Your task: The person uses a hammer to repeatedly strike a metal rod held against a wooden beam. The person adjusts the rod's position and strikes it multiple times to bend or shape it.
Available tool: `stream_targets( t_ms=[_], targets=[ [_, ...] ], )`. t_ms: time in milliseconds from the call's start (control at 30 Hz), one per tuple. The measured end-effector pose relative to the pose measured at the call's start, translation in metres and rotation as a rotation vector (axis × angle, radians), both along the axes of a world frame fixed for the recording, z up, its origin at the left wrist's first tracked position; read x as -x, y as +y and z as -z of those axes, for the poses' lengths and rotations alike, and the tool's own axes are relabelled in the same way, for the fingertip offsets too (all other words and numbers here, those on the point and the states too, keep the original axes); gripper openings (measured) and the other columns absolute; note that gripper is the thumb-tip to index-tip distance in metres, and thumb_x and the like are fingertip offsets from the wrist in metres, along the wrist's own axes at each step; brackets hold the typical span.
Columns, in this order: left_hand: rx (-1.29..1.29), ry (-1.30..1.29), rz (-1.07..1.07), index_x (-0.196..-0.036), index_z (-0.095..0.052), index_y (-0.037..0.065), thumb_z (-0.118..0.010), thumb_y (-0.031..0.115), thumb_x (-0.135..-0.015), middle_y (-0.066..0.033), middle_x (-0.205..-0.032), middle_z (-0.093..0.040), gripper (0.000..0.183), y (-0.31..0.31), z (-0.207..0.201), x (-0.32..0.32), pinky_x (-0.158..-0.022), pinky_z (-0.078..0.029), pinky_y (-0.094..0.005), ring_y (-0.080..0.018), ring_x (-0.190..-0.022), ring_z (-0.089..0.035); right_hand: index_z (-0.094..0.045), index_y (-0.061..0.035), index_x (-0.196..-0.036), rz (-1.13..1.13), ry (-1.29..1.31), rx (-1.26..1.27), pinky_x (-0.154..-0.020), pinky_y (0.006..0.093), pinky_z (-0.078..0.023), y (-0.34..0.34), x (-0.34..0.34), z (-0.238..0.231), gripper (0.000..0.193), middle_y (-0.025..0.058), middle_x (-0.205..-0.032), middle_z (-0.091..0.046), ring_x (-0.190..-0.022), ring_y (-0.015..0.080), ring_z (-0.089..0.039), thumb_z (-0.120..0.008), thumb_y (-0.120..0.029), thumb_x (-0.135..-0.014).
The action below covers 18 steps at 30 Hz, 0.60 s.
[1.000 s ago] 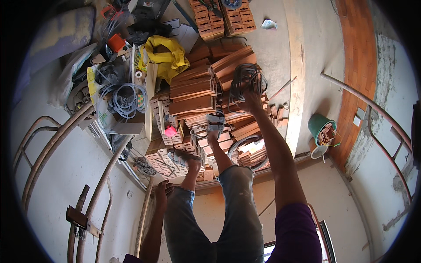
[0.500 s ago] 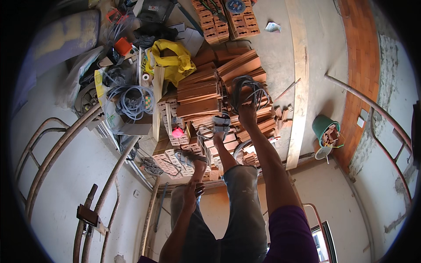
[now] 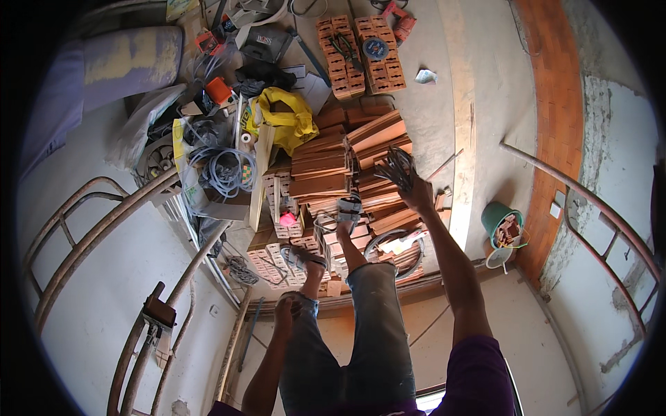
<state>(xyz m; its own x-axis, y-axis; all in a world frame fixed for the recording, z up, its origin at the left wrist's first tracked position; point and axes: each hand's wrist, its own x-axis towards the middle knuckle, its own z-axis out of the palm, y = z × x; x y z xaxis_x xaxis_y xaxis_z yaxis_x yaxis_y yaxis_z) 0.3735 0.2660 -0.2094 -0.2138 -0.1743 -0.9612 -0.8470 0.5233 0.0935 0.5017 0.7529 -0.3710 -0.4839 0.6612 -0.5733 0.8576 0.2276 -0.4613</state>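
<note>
My right hand [image 3: 417, 193], arm stretched forward, grips a coiled bundle of black cable [image 3: 395, 168] above the stacked terracotta bricks [image 3: 380, 133]. Seen nearly end-on, the bundle shows its loops bunched together. Over my bent left knee lies my left hand [image 3: 285, 313], holding nothing that I can see; its fingers are partly in shadow. Both my feet, in grey sandals [image 3: 349, 206], rest on the bricks. Close to my right foot, a dark round coil [image 3: 417, 258] lies on the pile.
Curved metal tubes [image 3: 139, 197] rise on the left, with another rail [image 3: 590, 184] at right. A yellow bag [image 3: 300, 114] and coiled clear hose [image 3: 220, 173] lie left of the bricks. A green bucket [image 3: 493, 215] of rubble stands beyond a long wooden board [image 3: 463, 139].
My right hand has moved slightly right and down with the cable, whose loops have turned nearly end-on. My left hand has shifted from the shin to the knee. The view has tilted.
</note>
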Motion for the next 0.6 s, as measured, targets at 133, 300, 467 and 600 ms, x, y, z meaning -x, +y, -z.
stream_targets(
  t_ms=[133, 300, 467, 600],
  targets=[
    [0.015, -0.011, 0.075, -0.111, -0.061, 0.002, -0.046, 0.027, -0.100, -0.0085, -0.091, -0.067, 0.031, 0.006, 0.002, -0.007, -0.070, -0.054, -0.0314, -0.0178, -0.078, -0.067, -0.065, -0.0042, -0.103, 0.319, 0.094, 0.486, -0.064, 0.0321, -0.052, -0.062, -0.112, -0.005, 0.034, 0.0069, -0.080, -0.070, -0.073, 0.0134, -0.065, -0.077, -0.021, -0.076],
    [-0.122, 0.066, 0.426, -0.103, -0.065, -0.001, -0.047, 0.025, -0.099, -0.0071, -0.084, -0.068, 0.032, 0.004, 0.015, -0.031, -0.067, -0.051, -0.0287, -0.0154, -0.076, -0.065, -0.070, -0.0087, -0.099, 0.099, -0.318, 0.109, -0.072, 0.0426, -0.054, -0.118, -0.167, -0.017, 0.038, 0.0169, -0.090, -0.071, -0.084, 0.0324, -0.069, -0.074, -0.038, -0.075],
    [-0.163, -0.035, 0.281, -0.113, -0.061, 0.000, -0.047, 0.026, -0.098, -0.0089, -0.097, -0.067, 0.033, 0.055, -0.017, -0.033, -0.075, -0.052, -0.0310, -0.0168, -0.083, -0.065, -0.073, -0.0118, -0.093, 0.164, -0.417, 0.407, -0.075, 0.0441, -0.053, -0.193, -0.250, -0.059, 0.036, 0.0156, -0.088, -0.072, -0.086, 0.0334, -0.069, -0.073, -0.040, -0.071],
    [-0.132, -0.113, 0.302, -0.120, -0.059, 0.005, -0.047, 0.031, -0.099, -0.0093, -0.101, -0.067, 0.036, 0.038, -0.019, -0.039, -0.077, -0.051, -0.0324, -0.0176, -0.087, -0.065, -0.073, -0.0096, -0.092, 0.148, -0.508, 0.473, -0.076, 0.0452, -0.053, -0.223, -0.280, -0.102, 0.042, 0.0177, -0.089, -0.071, -0.087, 0.0350, -0.069, -0.073, -0.045, -0.070]
  ],
)
